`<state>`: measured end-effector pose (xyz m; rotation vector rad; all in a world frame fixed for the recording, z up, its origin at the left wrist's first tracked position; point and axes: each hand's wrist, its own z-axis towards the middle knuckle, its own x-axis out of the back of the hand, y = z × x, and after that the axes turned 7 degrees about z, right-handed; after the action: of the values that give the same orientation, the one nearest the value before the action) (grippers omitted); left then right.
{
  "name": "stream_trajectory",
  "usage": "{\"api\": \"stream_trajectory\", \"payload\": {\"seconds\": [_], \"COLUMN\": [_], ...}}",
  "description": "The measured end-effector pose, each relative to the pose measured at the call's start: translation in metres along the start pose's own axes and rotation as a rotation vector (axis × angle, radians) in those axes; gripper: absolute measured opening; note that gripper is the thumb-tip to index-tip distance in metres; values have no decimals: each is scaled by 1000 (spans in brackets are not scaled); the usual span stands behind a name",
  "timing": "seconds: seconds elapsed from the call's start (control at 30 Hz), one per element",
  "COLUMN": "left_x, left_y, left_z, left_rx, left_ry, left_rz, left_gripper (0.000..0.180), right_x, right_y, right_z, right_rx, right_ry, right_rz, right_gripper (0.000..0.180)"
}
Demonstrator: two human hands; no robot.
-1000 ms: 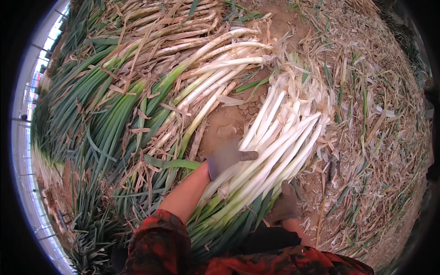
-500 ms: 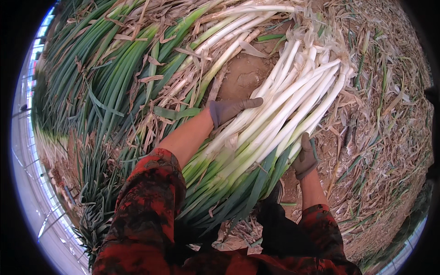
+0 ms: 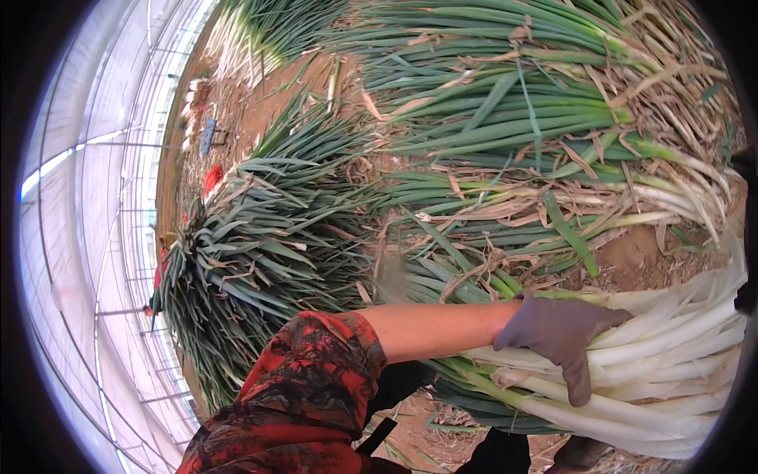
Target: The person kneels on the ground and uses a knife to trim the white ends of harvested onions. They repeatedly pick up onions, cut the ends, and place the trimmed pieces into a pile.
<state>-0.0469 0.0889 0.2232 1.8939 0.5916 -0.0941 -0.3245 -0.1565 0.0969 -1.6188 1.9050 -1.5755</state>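
Greenhouse soil and leek heaps behind; gloved left hand, grip curled over the white-stalked leek bundle beneath.

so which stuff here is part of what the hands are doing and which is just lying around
In hand:
- left hand in a grey glove, laid over the bundle
- bundle of long white-stalked green onions, cleaned of husk

Lying about:
- pile of untrimmed green onions with dry brown leaves
- heap of dark green leafy tops
- bare brown soil

The right hand is out of view.
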Motion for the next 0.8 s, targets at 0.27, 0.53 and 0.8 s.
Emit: {"api": "stream_trajectory", "payload": {"seconds": [0.27, 0.53, 0.8], "left_x": [-57, -145, -219], "left_y": [98, 241, 275], "left_z": [-154, -348, -612], "left_rx": [-362, -510, -671], "left_ry": [326, 740, 1012], "left_rz": [271, 66, -464], "left_gripper": [128, 116, 89], "right_x": [-35, -73, -176], "right_y": [-211, -463, -720], "right_z": [-38, -143, -348], "right_rx": [-59, 33, 244], "right_ry": [-414, -803, -1198], "right_rz": [-21, -101, -197], "right_gripper": [49, 50, 51]}}
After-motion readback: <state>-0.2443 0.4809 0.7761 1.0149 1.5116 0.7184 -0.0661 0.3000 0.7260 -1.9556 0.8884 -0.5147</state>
